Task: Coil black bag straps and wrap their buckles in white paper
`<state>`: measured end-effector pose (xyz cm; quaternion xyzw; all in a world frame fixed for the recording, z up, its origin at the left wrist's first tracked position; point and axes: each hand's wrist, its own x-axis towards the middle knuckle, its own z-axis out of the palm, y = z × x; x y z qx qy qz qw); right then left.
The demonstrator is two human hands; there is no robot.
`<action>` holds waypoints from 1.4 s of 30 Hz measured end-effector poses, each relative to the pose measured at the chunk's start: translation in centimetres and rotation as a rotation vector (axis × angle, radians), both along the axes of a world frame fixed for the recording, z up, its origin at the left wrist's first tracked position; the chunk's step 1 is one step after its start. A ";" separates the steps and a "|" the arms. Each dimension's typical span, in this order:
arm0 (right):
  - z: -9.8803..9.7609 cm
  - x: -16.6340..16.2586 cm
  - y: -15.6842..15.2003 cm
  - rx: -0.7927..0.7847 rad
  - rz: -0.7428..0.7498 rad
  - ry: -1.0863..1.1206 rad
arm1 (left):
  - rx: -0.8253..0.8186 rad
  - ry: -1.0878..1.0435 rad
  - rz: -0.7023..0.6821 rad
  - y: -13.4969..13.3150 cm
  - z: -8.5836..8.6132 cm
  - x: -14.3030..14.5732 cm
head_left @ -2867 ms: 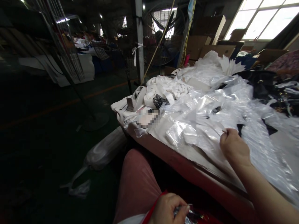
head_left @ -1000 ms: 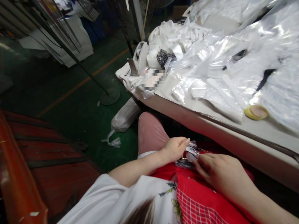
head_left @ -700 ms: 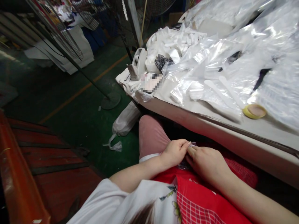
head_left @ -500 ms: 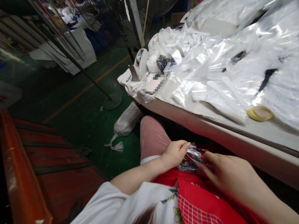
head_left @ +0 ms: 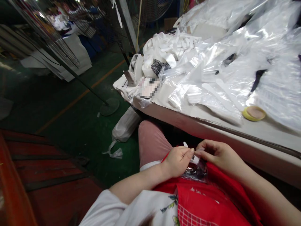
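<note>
So compared with half a second ago, the right hand [head_left: 219,153] has come up and in. Back then it was blurry and further off to the right with shiny plastic stretched between the two hands; now its fingertips are right next to the left ones. Also new: a flat white plastic tab with a rounded end [head_left: 185,144] poking out just past the left fingers, on the side away from the body. The left hand [head_left: 179,161] is in about the same spot as before.

The small clear plastic packet with dark, shiny contents [head_left: 197,173] sits just below both sets of fingertips, against the bright red apron [head_left: 199,193]. Its loose end points back toward the body and slightly right. Left fingers cover one side of it, so I can't really tell its long axis. The tab's rounded end points up and a bit left, away from the body.

Fingers: left thumb is pressed against the curled forefinger, pinching the packet's top. Right thumb and forefinger are pinching a small pale bit [head_left: 200,150]; can't tell if it's part of the packet. Beyond the right fingers, on the white-covered table [head_left: 279,138], there's a yellow roll with a tan middle [head_left: 254,113].
</note>
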<state>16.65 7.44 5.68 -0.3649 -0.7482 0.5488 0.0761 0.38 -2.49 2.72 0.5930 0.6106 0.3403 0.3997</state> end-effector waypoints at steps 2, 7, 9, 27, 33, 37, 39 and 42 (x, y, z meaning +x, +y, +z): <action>-0.9 -0.1 0.6 -0.102 -0.050 0.057 | 0.017 -0.009 -0.002 -0.1 0.1 0.2; -4.1 -0.7 1.1 -0.347 -0.144 0.048 | 0.006 -0.039 0.001 0.0 0.3 0.4; -5.1 -1.2 0.8 -0.437 -0.133 0.083 | 0.019 -0.064 -0.024 0.0 0.3 0.4; -2.1 0.9 -1.4 0.322 -0.156 0.115 | 0.020 0.007 0.074 1.3 0.4 0.6; -1.7 1.6 -2.2 0.944 0.112 -0.042 | -0.037 -0.003 0.086 2.1 -0.2 1.1; -0.9 1.9 -2.5 0.954 0.130 -0.079 | -0.072 0.008 0.105 2.1 -0.1 1.3; -0.5 1.9 -2.3 0.765 -0.021 -0.055 | -0.059 0.024 0.110 2.1 0.0 1.4; -0.4 1.4 -1.6 0.351 -0.190 -0.025 | -0.014 0.073 0.093 1.9 0.2 1.4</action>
